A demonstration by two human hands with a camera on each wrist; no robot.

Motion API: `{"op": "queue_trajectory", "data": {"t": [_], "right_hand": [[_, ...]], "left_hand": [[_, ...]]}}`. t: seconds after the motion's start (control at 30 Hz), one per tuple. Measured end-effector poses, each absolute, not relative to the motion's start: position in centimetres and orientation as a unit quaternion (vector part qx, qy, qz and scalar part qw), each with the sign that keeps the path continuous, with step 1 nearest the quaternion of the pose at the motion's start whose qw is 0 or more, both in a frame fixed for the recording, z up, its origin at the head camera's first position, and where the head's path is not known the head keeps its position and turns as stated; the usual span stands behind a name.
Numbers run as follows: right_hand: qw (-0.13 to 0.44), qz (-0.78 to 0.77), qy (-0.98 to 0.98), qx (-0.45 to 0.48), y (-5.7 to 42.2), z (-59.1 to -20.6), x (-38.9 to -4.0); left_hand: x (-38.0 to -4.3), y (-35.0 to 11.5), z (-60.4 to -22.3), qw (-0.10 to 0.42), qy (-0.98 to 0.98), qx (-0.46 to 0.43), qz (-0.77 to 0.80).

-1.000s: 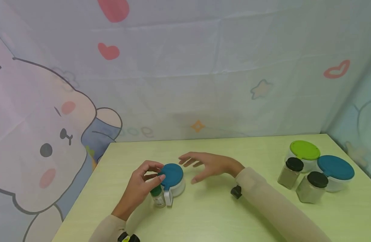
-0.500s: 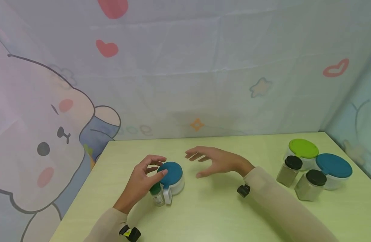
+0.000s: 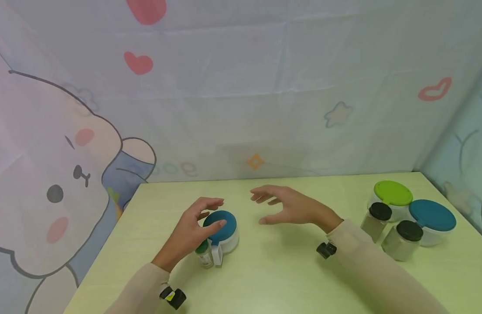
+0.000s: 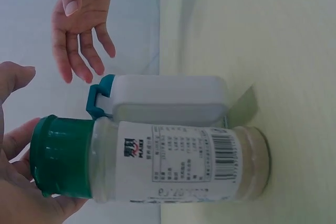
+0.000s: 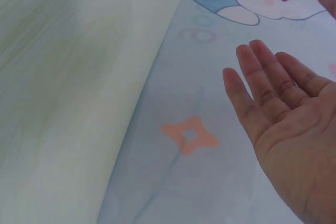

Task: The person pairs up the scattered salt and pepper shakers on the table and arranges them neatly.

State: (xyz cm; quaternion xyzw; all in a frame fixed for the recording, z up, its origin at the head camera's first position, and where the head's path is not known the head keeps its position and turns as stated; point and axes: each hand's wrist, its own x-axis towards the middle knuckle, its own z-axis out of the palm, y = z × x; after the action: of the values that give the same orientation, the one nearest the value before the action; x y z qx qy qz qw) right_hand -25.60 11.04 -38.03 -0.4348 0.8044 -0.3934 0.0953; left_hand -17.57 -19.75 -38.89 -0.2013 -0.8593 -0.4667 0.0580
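Observation:
In the head view my left hand is over a small green-capped seasoning bottle and a white container with a blue lid, its fingers spread in a loose curve. Close up in the left wrist view, the labelled bottle stands in front of the white container, and my fingers show behind its green cap with the thumb apart. My right hand hovers above the table to the right, holding nothing. Its relaxed fingers and bare palm fill the right wrist view's right side.
At the table's right side stand a green-lidded container, a blue-lidded container and two black-capped jars, the left one partly behind the right sleeve and the other nearer. A printed cloth hangs behind the table.
My left hand has risen off the bottle's cap and drifted right over the blue lid. The right hand has moved away to the right. Bottle and container stay put.

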Motion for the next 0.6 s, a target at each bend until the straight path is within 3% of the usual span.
{"op": "queue_trajectory", "data": {"t": [0.6], "right_hand": [[0.029,-0.372,0.828,-0.419,15.0,-36.2,-23.8]], "left_hand": [[-18.3,-17.1,-37.2,0.042,-0.859,-0.248,-0.446]]}}
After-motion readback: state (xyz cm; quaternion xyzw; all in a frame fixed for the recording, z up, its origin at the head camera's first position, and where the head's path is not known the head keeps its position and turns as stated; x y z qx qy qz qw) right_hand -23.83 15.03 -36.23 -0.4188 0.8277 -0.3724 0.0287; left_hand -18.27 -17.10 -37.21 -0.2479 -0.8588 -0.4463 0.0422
